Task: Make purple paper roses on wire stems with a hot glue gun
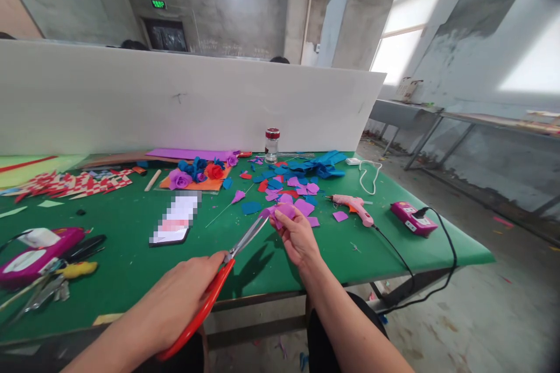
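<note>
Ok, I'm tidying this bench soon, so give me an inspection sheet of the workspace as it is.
Surface: green table, strewn with scraps.
Job's things: red-handled scissors, blade tips at a purple piece.
Clutter: cut-outs, paper flowers, glue gun, jar, phone.
Hands: left hand grips the scissors; right hand pinches the purple piece.
Cables: black cable hangs over the table edge; white cable lies coiled.
Surroundings: white partition, concrete walls.

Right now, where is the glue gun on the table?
In the head view, the pink glue gun lies on the right part of the green table, between the right hand and the pink box.
</note>
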A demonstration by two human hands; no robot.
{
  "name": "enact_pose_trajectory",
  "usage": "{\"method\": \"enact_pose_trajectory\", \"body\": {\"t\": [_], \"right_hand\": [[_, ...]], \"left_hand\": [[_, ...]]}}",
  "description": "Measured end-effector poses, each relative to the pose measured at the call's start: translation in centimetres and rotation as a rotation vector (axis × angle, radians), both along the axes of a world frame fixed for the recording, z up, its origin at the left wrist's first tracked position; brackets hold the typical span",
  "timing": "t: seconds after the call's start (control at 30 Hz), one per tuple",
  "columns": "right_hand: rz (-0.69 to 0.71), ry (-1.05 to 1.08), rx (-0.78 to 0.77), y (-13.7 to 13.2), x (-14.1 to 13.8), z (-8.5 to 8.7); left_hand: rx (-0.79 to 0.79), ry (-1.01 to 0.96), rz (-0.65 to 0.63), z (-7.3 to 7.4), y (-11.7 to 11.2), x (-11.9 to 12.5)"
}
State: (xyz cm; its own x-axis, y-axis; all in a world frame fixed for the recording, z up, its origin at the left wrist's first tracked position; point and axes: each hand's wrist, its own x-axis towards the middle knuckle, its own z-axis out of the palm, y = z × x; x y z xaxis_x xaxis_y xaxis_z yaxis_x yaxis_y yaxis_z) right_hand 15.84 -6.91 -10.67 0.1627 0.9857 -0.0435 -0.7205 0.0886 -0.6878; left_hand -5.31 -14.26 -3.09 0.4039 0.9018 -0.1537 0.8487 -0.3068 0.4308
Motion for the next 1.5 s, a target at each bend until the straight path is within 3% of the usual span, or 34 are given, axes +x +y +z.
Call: {"method": "enact_pose_trajectory", "body": {"t": [0.8, 1.5], "right_hand": [[0.168, 0.011, 0.049, -0.6, -0.7, 0.1], [0.169, 0.063, 0.04, -0.5, -0.4, 0.3]], "left_hand": [[0.004, -0.05, -0.036, -0.5, 1.4, 1.7], [0.013, -0.146, -0.074, -1.0, 1.7, 2.1]]}}
